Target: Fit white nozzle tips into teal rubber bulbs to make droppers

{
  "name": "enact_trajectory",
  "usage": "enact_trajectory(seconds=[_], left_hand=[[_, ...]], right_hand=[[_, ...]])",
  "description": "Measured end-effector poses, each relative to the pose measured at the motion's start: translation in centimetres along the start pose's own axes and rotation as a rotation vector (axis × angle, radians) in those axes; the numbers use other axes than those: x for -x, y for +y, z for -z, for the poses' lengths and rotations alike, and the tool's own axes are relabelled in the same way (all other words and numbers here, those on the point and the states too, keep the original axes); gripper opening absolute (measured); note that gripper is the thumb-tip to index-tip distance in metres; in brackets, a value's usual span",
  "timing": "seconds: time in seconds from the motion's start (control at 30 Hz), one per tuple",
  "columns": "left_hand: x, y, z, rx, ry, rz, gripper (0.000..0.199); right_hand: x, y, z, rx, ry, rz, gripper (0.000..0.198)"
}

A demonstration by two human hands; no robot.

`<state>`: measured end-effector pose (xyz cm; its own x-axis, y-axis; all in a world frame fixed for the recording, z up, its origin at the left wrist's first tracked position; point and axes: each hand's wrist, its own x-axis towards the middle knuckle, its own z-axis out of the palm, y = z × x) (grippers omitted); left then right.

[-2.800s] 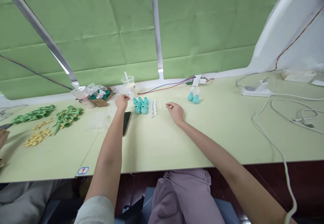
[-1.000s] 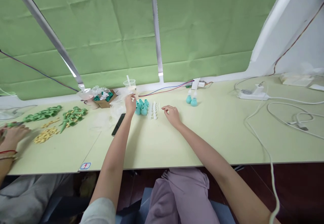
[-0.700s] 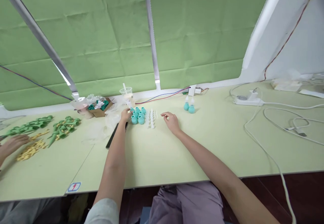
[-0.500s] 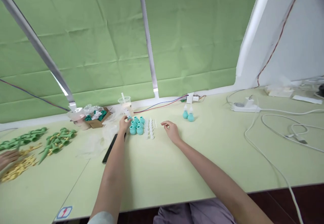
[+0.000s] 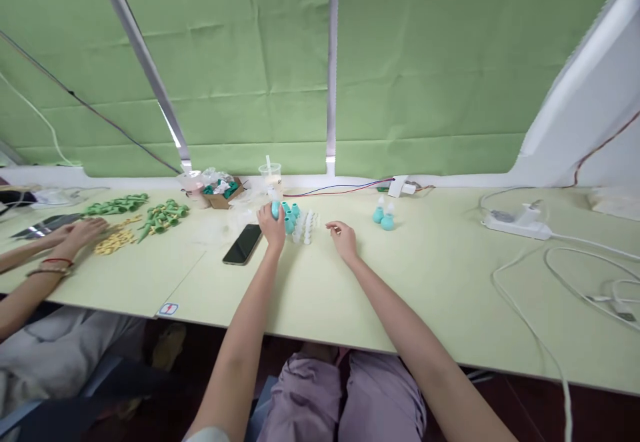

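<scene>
My left hand [image 5: 273,229] is closed around a teal rubber bulb [image 5: 275,210], held above the table at the left of a cluster of similar teal bulbs [image 5: 289,222]. That cluster is partly hidden by the hand. Rows of small white plastic tips [image 5: 307,229] lie just right of it. My right hand [image 5: 343,239] hovers right of these rows, fingers curled with thumb and forefinger close together; anything between them is too small to make out. Farther right, two teal bulbs with clear white tips [image 5: 387,221] stand upright.
A black phone [image 5: 243,245] lies left of my left hand. Behind it are a plastic bag, a cardboard box [image 5: 224,200] and drink cups [image 5: 271,174]. At far left, another person's hands [image 5: 83,232] are beside green and yellow pieces [image 5: 163,217]. A white power strip [image 5: 517,225] with cables lies right.
My left hand has come up from the bulb cluster with a teal bulb in its grasp. My right hand stays near the white tips. The camera view has turned left and tilted.
</scene>
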<state>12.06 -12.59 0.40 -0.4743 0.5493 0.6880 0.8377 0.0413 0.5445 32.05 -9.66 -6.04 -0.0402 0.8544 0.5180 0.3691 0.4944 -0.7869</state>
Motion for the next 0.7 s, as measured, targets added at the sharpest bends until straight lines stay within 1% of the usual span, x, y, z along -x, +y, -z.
enact_trajectory(seconds=[0.1, 0.23, 0.3, 0.37, 0.43, 0.57, 0.63, 0.7], left_hand=[[1.5, -0.2, -0.1, -0.001, -0.007, -0.003, 0.034], [2.0, -1.4, -0.1, 0.011, 0.005, -0.043, 0.036], [2.4, -1.6, 0.1, 0.019, -0.034, -0.054, 0.035], [3.1, -1.7, 0.4, 0.023, -0.107, -0.089, 0.034], [3.9, -1.7, 0.8, 0.023, -0.149, -0.122, 0.034], [5.5, -1.8, 1.8, -0.003, -0.169, -0.21, 0.033], [6.1, -1.9, 2.1, -0.024, -0.189, -0.282, 0.031], [6.5, -2.0, 2.1, -0.045, -0.202, -0.334, 0.027]], right_hand=[[0.2, -0.2, 0.2, 0.093, 0.023, 0.039, 0.026], [0.2, -0.7, -0.2, 0.324, -0.004, 0.151, 0.028], [0.4, -1.1, -0.4, 0.452, -0.014, 0.209, 0.03], [0.8, -1.6, -0.5, 0.541, -0.006, 0.233, 0.031], [1.2, -2.1, -0.2, 0.571, 0.006, 0.248, 0.032], [2.2, -3.1, 0.7, 0.519, 0.046, 0.333, 0.031], [2.6, -3.7, 0.7, 0.493, 0.07, 0.386, 0.031], [3.1, -4.4, 0.1, 0.489, 0.066, 0.447, 0.03]])
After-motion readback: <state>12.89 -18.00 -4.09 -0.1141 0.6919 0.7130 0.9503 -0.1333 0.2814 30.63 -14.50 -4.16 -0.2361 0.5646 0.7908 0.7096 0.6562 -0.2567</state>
